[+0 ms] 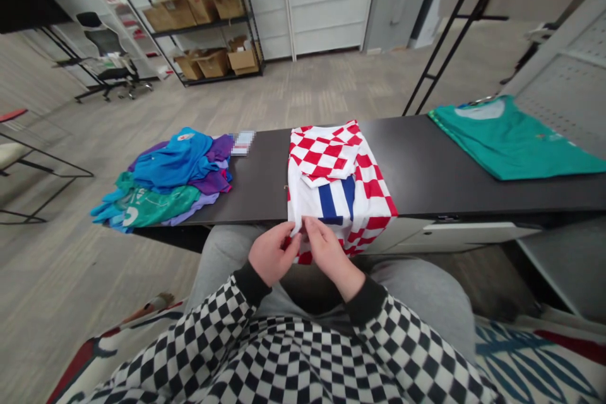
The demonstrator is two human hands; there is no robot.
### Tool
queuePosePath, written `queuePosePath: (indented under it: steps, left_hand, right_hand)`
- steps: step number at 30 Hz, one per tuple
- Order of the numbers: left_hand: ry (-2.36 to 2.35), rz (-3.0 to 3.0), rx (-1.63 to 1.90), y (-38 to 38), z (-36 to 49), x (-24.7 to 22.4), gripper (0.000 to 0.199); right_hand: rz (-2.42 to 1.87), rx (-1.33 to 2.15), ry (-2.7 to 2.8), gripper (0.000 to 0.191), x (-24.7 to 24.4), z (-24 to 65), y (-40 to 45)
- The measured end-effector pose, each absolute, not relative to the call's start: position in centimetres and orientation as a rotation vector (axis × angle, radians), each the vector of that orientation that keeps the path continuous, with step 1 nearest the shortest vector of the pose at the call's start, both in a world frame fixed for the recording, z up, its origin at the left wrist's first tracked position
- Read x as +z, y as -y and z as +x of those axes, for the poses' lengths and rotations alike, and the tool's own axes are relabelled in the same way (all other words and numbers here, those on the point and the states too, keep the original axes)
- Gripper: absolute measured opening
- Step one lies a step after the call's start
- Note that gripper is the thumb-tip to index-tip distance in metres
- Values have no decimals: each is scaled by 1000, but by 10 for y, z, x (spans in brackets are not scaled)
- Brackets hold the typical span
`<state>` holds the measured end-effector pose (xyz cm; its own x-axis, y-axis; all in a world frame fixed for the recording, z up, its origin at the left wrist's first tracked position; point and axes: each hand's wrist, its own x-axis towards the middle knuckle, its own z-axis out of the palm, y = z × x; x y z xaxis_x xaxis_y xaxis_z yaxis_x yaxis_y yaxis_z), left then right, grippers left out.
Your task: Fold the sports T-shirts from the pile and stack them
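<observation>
A red-and-white checkered jersey (374, 192) with a blue-striped number lies partly folded in front of me, its lower part hanging over the table's near edge. One checkered sleeve is laid across its upper part. At the near left edge of the cloth, my left hand (273, 254) pinches the fabric between thumb and fingers. Close beside it, my right hand (329, 254) also grips the jersey's edge, fingertips pressed together. The two hands almost touch, and the bit of cloth between the fingertips is mostly hidden.
On the dark table (260, 183), a heap of blue, green and purple shirts (175, 167) lies to the left, beside a small blurred packet (243, 142). A flat green shirt (511, 136) rests at the right. Beyond stands a shelf with cardboard boxes (213, 63).
</observation>
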<state>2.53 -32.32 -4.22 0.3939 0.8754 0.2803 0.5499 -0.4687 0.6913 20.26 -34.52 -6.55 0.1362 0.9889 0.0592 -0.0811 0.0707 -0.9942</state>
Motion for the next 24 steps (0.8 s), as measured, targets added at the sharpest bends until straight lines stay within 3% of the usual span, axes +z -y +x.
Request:
queuePosePath:
  steps: [3,6,13,19,24]
  left_hand:
    - [-1049,2292,723,329,32,-34,28]
    - [-942,2238,674,333,30,-39,23]
    - [-1326,1539,874,311,19,-83,33]
    - [-1135,1155,1021,302,26,-100,52]
    - [-1088,1049,1033,305,28,-106,56]
  right_hand:
    - [-1123,1201,1010,58,-63,205,343]
    - [-1119,1335,893,49,-63,204,343]
    - [-1171,1221,926,35,-73,202,340]
    - [-1083,1261,936,38,-68,201,342]
    - [-1128,1233,919,38,-64,203,340]
